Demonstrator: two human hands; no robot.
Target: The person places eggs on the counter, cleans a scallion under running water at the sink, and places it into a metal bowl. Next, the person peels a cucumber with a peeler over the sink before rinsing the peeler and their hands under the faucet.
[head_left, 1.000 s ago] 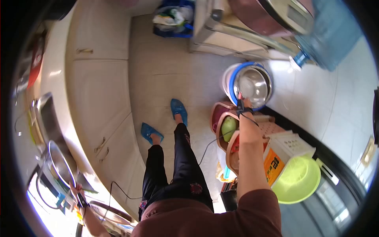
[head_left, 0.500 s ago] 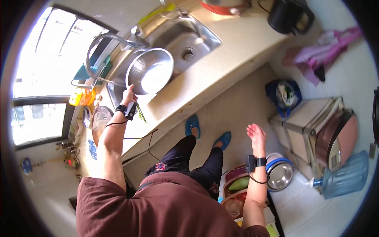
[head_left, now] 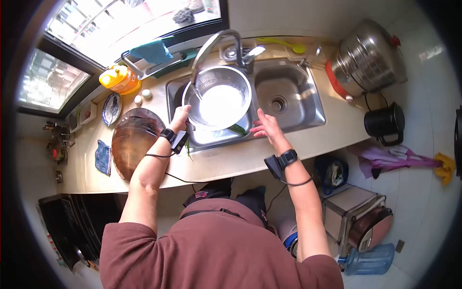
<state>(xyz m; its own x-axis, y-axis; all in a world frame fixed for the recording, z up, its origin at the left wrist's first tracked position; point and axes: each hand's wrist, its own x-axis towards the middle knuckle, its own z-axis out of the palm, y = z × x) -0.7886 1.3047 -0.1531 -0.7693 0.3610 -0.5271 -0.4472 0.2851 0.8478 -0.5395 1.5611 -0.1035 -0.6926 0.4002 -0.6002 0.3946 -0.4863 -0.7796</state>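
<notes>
Kitchen counter [head_left: 339, 123] w/ twin-basin sink [head_left: 315, 113], window [head_left: 132, 29] far L; metal colander [head_left: 219, 98] is over the L basin [head_left: 214, 138] under the faucet [head_left: 204, 52], my L hand [head_left: 181, 119] gripping its near-L rim, my R hand [head_left: 269, 129] off it to the near R, fingers spread, nothing seen in it. Progress, my guess: colander's at the sink, done; green leaves [head_left: 237, 128] by its near edge, outside it, not dealt w/ yet; glare hides the inside, so can't tell contents.
</notes>
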